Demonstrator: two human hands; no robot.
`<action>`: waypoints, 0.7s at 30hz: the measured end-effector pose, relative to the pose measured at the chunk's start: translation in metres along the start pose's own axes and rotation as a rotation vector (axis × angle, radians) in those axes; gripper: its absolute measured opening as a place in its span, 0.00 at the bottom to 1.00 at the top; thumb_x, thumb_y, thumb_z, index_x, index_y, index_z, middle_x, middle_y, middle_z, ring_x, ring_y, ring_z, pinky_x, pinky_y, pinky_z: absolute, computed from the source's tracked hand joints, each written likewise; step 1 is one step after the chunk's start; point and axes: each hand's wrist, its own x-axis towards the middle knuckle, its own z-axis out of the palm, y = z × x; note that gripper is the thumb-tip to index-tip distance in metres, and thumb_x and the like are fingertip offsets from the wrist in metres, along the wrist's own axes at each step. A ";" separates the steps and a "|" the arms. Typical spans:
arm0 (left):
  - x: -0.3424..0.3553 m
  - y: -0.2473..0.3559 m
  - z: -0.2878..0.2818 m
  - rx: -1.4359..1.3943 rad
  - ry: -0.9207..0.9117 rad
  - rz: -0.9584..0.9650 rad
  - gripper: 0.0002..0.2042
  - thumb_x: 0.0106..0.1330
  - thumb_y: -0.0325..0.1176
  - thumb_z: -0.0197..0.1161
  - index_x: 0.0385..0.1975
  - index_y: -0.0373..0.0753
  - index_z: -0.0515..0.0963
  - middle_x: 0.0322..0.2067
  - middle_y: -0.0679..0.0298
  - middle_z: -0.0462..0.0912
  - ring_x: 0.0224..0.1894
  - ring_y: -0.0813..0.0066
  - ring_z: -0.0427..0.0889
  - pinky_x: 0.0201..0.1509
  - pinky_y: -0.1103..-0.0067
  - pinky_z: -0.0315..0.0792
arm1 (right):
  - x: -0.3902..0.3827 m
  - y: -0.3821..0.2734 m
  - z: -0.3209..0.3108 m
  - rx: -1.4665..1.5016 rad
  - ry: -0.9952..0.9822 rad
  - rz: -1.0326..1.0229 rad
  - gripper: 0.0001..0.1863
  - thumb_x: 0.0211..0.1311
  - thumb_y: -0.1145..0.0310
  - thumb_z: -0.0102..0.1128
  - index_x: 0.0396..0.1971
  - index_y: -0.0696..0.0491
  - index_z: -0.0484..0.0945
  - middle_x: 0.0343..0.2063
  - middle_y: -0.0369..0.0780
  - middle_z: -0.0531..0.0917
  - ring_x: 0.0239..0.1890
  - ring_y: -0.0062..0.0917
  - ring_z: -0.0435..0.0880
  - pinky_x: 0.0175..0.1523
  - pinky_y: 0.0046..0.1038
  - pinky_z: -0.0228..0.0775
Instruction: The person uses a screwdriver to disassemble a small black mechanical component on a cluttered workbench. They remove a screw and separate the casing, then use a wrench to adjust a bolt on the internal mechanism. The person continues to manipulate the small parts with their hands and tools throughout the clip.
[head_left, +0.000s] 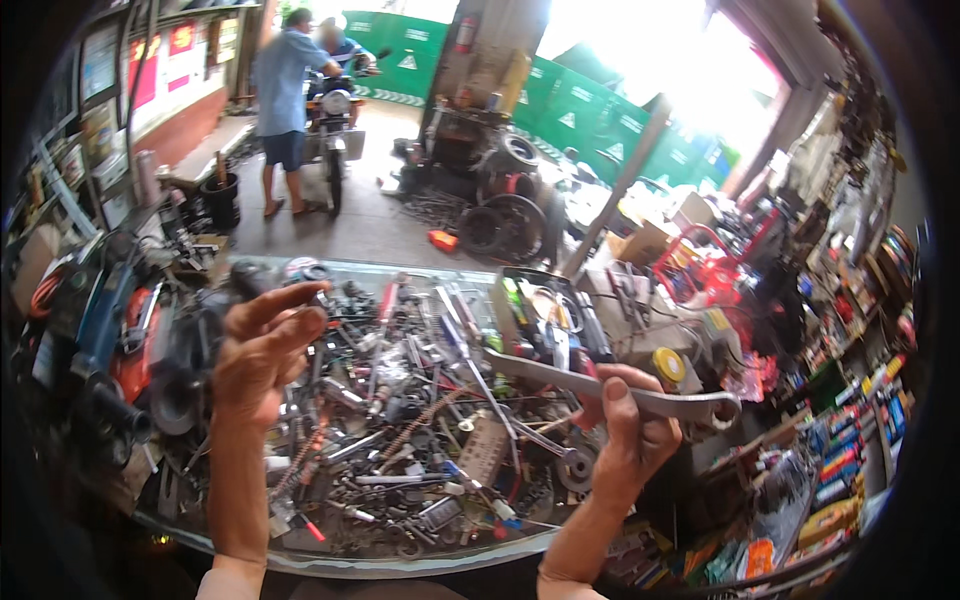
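Observation:
My right hand (630, 425) is closed round the middle of a long flat metal wrench (672, 402). One end of this wrench has a ring, and its other end points left over the cluttered table (388, 568). On the left, my left hand (262, 350) is raised above the parts, thumb and fingers brought together. Something small and dark shows at its fingertips, but I cannot make out what it is. Below both hands lie heaped screws, springs, rods and small metal parts, with a perforated metal plate (484, 447) among them.
A tool box (505, 300) stands at the table's far right. Shelves of packaged goods (845, 470) line the right side. Blue machinery (105, 315) sits at the left. Beyond, a person in a blue shirt (290, 85) stands beside a motorcycle (335, 120) with another person, near stacked tyres (515, 220).

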 end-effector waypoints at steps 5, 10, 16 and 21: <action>-0.003 0.011 0.003 -0.021 0.073 0.074 0.16 0.58 0.36 0.69 0.45 0.39 0.80 0.14 0.78 0.70 0.12 0.95 0.52 0.13 0.89 0.43 | -0.035 0.033 -0.025 -0.211 -0.158 0.061 0.13 0.64 0.66 0.58 0.36 0.63 0.79 0.19 0.37 0.78 0.19 0.17 0.77 0.24 0.16 0.65; 0.001 0.013 -0.002 -0.100 0.020 -0.021 0.19 0.65 0.45 0.61 0.44 0.34 0.79 0.09 0.82 0.53 0.10 0.94 0.47 0.12 0.87 0.39 | -0.059 0.038 -0.049 -0.096 -0.040 0.358 0.14 0.63 0.66 0.58 0.35 0.64 0.79 0.20 0.42 0.81 0.17 0.20 0.79 0.20 0.17 0.67; -0.003 0.006 -0.007 0.074 0.026 0.041 0.14 0.58 0.39 0.70 0.36 0.35 0.81 0.15 0.76 0.72 0.11 0.94 0.55 0.11 0.89 0.45 | -0.058 0.030 -0.052 0.081 0.105 0.515 0.13 0.62 0.67 0.54 0.33 0.64 0.78 0.18 0.45 0.81 0.11 0.23 0.77 0.16 0.19 0.63; 0.000 0.001 0.004 0.131 -0.013 -0.005 0.14 0.57 0.38 0.71 0.36 0.35 0.82 0.22 0.70 0.80 0.12 0.94 0.59 0.12 0.90 0.47 | -0.060 0.043 -0.064 0.132 0.102 0.631 0.13 0.62 0.66 0.54 0.31 0.63 0.79 0.18 0.45 0.81 0.11 0.24 0.77 0.15 0.20 0.63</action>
